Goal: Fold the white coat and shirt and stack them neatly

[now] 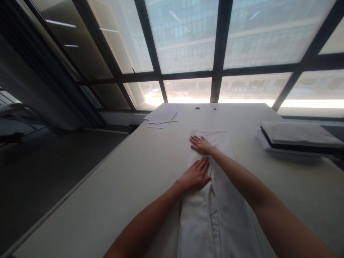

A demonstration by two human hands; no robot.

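A long white garment (231, 215) lies lengthwise on the white table (113, 200), with a seam or placket running down its middle. Near its far end my right hand (201, 144) rests flat, fingers stretched toward the left edge of the cloth. Just below it my left hand (196, 174) presses on the left half, palm down and fingers extended. Small wrinkles show along the middle line below my left hand. The near end of the garment runs out of the bottom of the view.
Several sheets of paper (162, 116) lie at the far left of the table. On the right sits a stack of folded cloth (301, 134), white with a dark layer. Two cable holes are near the back edge, before large windows (188, 36). A curtain (53, 79) hangs left.
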